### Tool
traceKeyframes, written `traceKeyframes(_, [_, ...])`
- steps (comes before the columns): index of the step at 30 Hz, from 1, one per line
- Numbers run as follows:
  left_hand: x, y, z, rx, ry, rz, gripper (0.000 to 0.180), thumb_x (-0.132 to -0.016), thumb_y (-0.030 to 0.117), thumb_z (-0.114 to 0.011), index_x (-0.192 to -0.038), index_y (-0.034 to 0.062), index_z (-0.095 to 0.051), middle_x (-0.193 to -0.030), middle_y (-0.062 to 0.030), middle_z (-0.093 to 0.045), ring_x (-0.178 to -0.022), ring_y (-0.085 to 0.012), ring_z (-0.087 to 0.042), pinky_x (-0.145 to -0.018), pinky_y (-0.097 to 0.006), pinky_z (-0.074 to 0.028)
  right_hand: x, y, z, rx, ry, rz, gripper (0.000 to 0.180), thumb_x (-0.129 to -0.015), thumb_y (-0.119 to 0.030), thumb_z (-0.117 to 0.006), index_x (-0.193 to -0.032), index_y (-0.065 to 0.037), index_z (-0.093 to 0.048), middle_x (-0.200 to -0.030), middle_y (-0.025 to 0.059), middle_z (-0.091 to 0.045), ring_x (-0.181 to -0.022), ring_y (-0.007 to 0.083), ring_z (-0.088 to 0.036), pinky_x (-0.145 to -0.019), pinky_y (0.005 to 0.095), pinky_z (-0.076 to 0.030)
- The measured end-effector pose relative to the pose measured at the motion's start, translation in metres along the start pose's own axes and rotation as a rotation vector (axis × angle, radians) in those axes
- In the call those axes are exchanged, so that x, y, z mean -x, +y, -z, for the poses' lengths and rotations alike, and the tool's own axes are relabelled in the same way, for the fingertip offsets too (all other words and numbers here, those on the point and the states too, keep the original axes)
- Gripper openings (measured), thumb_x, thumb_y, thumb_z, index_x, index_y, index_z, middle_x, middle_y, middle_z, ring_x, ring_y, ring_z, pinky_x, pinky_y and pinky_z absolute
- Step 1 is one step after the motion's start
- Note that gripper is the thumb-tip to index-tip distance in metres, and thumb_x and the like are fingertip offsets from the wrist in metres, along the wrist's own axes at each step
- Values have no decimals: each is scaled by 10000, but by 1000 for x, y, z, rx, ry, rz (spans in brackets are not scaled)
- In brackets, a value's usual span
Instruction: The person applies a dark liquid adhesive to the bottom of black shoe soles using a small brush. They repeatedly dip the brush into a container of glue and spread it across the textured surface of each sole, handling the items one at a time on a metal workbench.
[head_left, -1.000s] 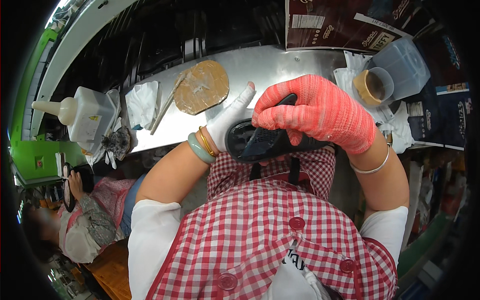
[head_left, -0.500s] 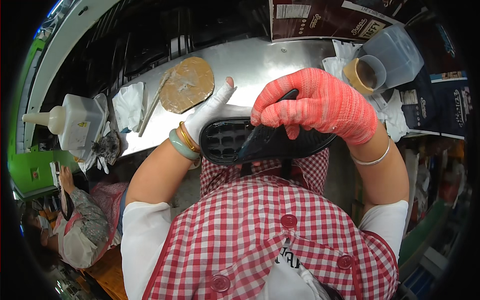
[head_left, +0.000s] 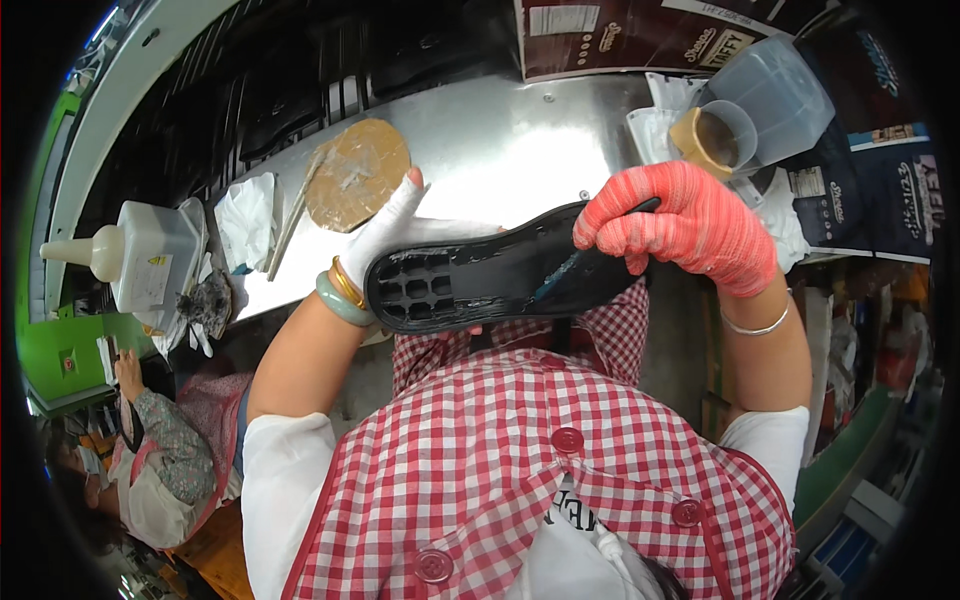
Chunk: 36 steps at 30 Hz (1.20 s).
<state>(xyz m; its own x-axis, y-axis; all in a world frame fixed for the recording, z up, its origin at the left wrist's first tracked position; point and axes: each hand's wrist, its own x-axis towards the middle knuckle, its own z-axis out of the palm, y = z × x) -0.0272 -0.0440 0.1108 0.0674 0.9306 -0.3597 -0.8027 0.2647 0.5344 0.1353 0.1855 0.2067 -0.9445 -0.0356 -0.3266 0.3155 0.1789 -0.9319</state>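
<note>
From the sole (head_left: 480, 285) I hold, the bottle (head_left: 148, 262) lies left, the disc (head_left: 358, 178) beyond and left, the tub (head_left: 785, 100) beyond and right.

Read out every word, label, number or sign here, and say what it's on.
I won't copy wording or brands, but print shows here:
Dark brown box: large pale lettering; fine label print too small.
Dark blue packaging: white lettering, partly blurred.
White bottle: yellow warning sign; label text too small.
White cloth at the chest: dark letters, partly hidden.
Black shoe sole: no readable text.
</note>
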Motion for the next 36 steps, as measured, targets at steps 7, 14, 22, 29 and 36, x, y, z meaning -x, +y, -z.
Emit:
traceKeyframes(7, [6,4,9,-10,63,-405,598,-910,283,-528,-1423,53,-324,-1369,-241,-426,-1160,-384,-524,-924,-538,-474,23,16,23,-321,536,478,352,-914,-362,-600,-988,-23,-661,-798,17,-651,-559,45,-576,-472,144,-390])
traceKeyframes(14, [-2,-27,8,295,158,-423,659,-939,588,-323,-1350,84,-431,-1346,-164,-480,-1222,-380,-476,-889,-597,-469,18,30,25,-571,810,539,327,-951,-345,-553,-1024,-37,-638,-717,-4,-593,-536,36,-549,-446,140,-351])
traceKeyframes(22, [-17,-80,11,460,110,-345,720,-937,620,-210,-1380,77,-375,-1281,-198,-505,-1114,-426,-546,-721,-514,-564,-4,58,-41,-630,888,300,303,-977,-294,-498,-1072,-26,-602,-888,32,-640,-609,91,-623,-502,170,-445])
traceKeyframes(29, [-26,-65,-8,405,8,-424,822,-816,625,-553,-1421,114,-328,-1372,-204,-423,-1175,-465,-481,-826,-584,-508,-26,50,-79,-702,827,429,277,-986,-228,-483,-1134,-13,-574,-882,69,-649,-688,94,-637,-572,189,-494])
traceKeyframes(36, [-26,-64,-31,460,-35,-476,804,-791,441,-690,-1407,75,-326,-1381,-175,-410,-1242,-393,-444,-957,-574,-453,-37,48,-90,-583,834,453,272,-983,-199,-489,-1145,-4,-586,-897,94,-661,-724,105,-633,-619,206,-514])
